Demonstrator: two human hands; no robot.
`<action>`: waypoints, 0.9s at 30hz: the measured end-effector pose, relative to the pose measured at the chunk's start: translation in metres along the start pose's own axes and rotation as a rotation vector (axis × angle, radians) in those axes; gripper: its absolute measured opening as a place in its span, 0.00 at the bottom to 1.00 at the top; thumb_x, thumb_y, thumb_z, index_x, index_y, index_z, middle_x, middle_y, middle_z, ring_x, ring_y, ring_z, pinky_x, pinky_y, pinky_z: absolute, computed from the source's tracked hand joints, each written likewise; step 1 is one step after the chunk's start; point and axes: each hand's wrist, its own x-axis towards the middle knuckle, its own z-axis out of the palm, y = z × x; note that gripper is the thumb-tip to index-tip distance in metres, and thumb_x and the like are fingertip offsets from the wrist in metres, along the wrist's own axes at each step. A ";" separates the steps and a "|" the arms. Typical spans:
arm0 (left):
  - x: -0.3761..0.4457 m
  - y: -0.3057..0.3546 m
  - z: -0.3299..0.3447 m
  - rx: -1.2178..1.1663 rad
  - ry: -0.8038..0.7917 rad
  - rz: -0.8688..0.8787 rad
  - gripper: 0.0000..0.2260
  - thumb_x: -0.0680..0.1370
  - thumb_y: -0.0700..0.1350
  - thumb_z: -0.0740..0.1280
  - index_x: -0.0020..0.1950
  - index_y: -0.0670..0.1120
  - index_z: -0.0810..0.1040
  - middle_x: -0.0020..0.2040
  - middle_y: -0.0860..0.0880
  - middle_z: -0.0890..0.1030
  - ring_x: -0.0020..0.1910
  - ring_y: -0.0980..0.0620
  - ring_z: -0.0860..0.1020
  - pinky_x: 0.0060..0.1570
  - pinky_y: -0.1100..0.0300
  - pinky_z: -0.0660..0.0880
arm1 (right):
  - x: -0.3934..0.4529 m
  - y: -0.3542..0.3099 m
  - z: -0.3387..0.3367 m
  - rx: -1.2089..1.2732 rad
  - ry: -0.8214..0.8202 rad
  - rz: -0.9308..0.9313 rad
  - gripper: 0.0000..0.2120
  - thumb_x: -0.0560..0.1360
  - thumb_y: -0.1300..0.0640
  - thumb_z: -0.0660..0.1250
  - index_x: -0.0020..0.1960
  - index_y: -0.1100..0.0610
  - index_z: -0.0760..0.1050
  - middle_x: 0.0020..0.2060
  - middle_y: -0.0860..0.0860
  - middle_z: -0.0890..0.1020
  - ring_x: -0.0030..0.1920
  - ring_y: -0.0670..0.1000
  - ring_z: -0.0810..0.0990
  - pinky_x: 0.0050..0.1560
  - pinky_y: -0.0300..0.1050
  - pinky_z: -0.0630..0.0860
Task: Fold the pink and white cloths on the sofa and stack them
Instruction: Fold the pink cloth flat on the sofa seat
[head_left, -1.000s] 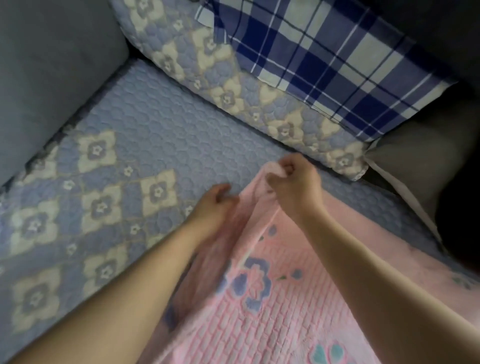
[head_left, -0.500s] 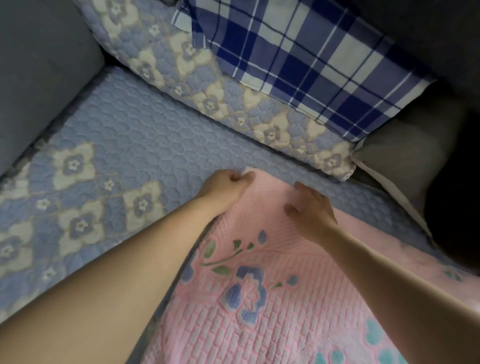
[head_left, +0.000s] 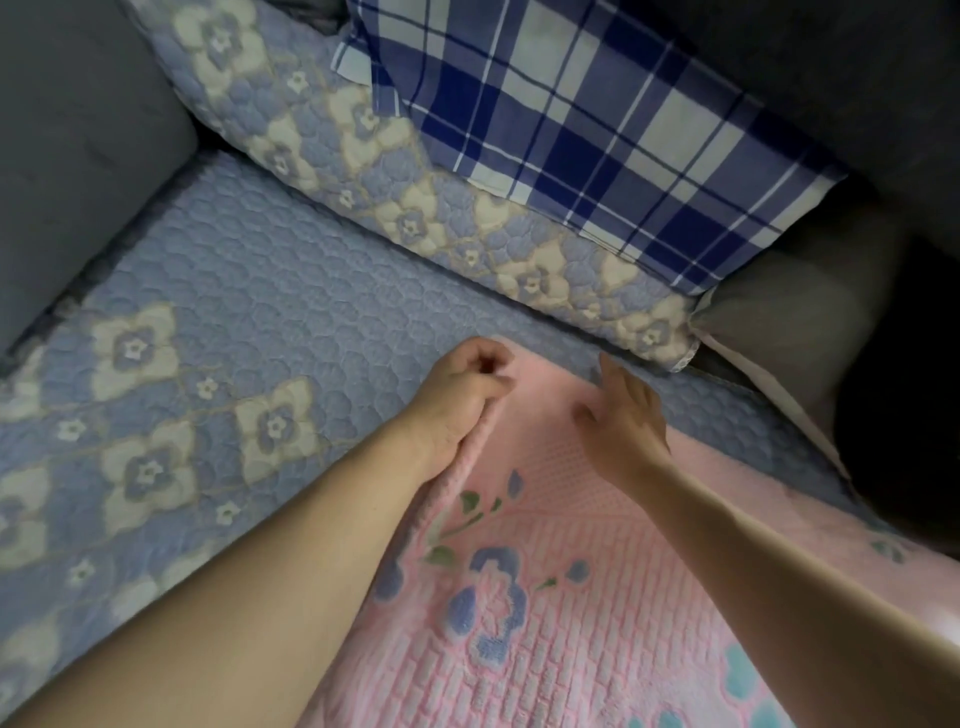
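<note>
- The pink textured towel cloth with blue flower motifs (head_left: 545, 597) is now laid flat on the blue quilted sofa seat cover (head_left: 270, 291); a second ago its far corner was bunched and lifted.
- That corner is pinched at the cloth's left edge by the left hand (head_left: 462, 400), fingers curled on the fabric.
- The right hand (head_left: 623, 415) has been released; its fingers are spread just over the cloth, whether touching cannot be told.
- Spreading seems finished; folding is judged next.
- No white cloth is seen.
- A blue-and-white plaid pillow (head_left: 597, 130) lies behind.
</note>
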 end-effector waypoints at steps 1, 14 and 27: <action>0.005 -0.007 -0.005 0.034 0.074 0.025 0.21 0.74 0.30 0.66 0.62 0.50 0.77 0.58 0.52 0.80 0.57 0.51 0.79 0.54 0.58 0.76 | -0.001 0.001 0.000 -0.032 -0.021 0.009 0.33 0.80 0.48 0.58 0.81 0.48 0.47 0.79 0.51 0.57 0.78 0.57 0.52 0.78 0.56 0.53; -0.076 -0.061 -0.087 0.492 0.222 -0.077 0.25 0.66 0.65 0.69 0.57 0.54 0.76 0.51 0.51 0.83 0.49 0.53 0.80 0.59 0.53 0.76 | 0.024 -0.092 0.025 -0.024 -0.159 -0.218 0.32 0.82 0.47 0.60 0.81 0.52 0.50 0.79 0.54 0.60 0.78 0.59 0.55 0.78 0.54 0.55; -0.322 -0.211 -0.150 0.723 0.346 -0.382 0.13 0.77 0.54 0.70 0.39 0.50 0.70 0.31 0.53 0.75 0.30 0.58 0.73 0.32 0.64 0.67 | -0.101 -0.111 0.086 -0.051 0.152 -0.559 0.26 0.72 0.59 0.64 0.70 0.59 0.67 0.66 0.62 0.70 0.62 0.65 0.69 0.66 0.59 0.66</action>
